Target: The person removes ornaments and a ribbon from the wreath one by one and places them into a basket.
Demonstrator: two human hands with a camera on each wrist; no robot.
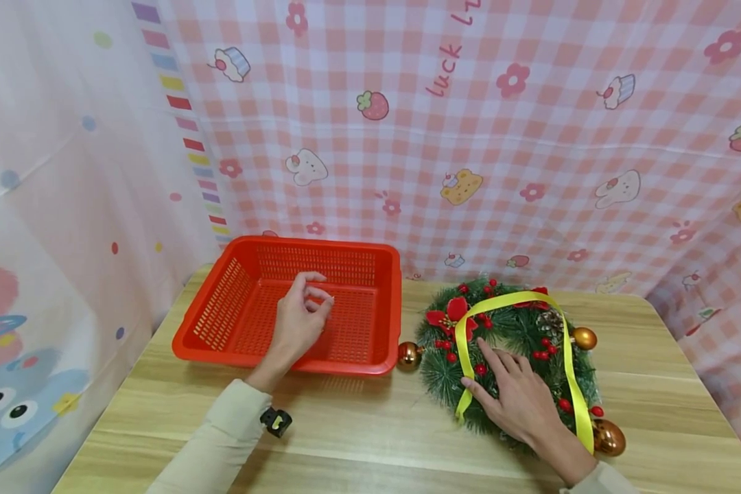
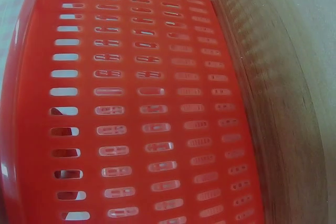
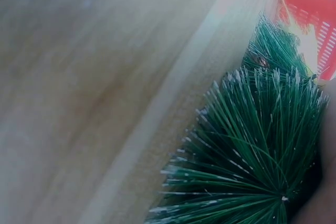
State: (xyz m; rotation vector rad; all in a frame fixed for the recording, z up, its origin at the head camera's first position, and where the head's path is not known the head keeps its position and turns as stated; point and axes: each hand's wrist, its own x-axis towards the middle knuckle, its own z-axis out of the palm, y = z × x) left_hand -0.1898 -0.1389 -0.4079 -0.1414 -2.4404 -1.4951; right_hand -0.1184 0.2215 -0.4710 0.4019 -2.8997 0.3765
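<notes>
Head view: green wreath (image 1: 442, 370), red berries (image 1: 545, 348), yellow ribbon (image 1: 514, 300); right hand (image 1: 519, 398) spread atop, left hand (image 1: 301, 319) loosely curled over basket (image 1: 352, 362).

Wood-grain table (image 1: 358, 439): red basket (image 1: 387, 302) left, green wreath (image 1: 441, 370) right.

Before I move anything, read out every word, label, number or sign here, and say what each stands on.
"luck": on the pink gingham cloth.
Another word above it: cut off, unreadable.
Lettering low on that cloth: too hidden to read.
Red plastic basket, Christmas wreath, yellow ribbon: no readable text.
</notes>
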